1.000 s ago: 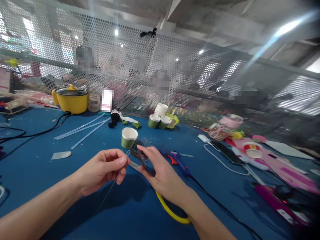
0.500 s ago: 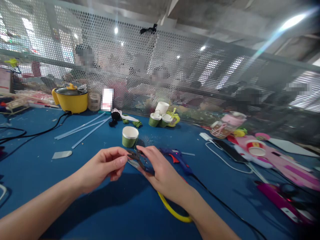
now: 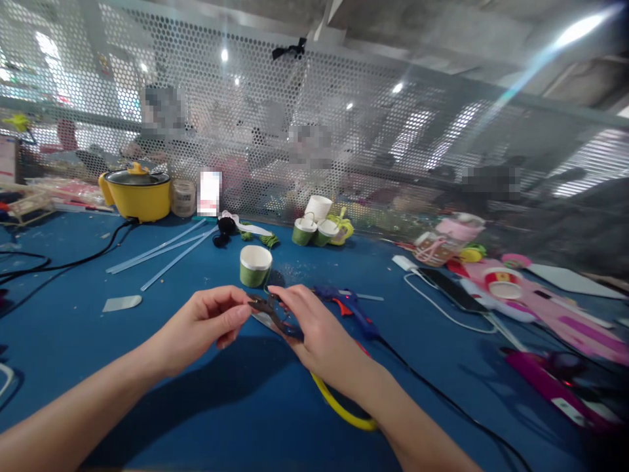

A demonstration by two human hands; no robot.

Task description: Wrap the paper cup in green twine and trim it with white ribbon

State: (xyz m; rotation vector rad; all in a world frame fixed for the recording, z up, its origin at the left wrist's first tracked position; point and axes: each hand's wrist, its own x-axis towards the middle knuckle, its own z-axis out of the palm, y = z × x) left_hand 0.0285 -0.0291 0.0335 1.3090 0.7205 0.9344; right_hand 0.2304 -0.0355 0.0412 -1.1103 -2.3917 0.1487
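My right hand (image 3: pixel 319 328) is closed around dark pliers (image 3: pixel 268 308), whose jaws point left toward the other hand. At the jaw tips my left hand (image 3: pixel 219 318) pinches with thumb and fingers; whatever is between them is too small to make out. Beneath the right hand lies a tool with a silver blade and a yellow looped handle (image 3: pixel 339 406), partly hidden by hand and wrist. Just beyond the hands stands a paper cup (image 3: pixel 255 269) wrapped in green, with a green strand running down beside it toward the pliers.
A blue glue gun (image 3: pixel 361 318) lies right of the hands, its black cord trailing forward. Clear glue sticks (image 3: pixel 167 249) and a yellow pot (image 3: pixel 142 196) are at left. Several small cups (image 3: pixel 314 226) stand by the mesh partition. A phone (image 3: pixel 452 288) and pink items lie right.
The hands and pliers stay almost in place, with only a slight shift of the jaws near the left fingertips. The camera view has moved a little.
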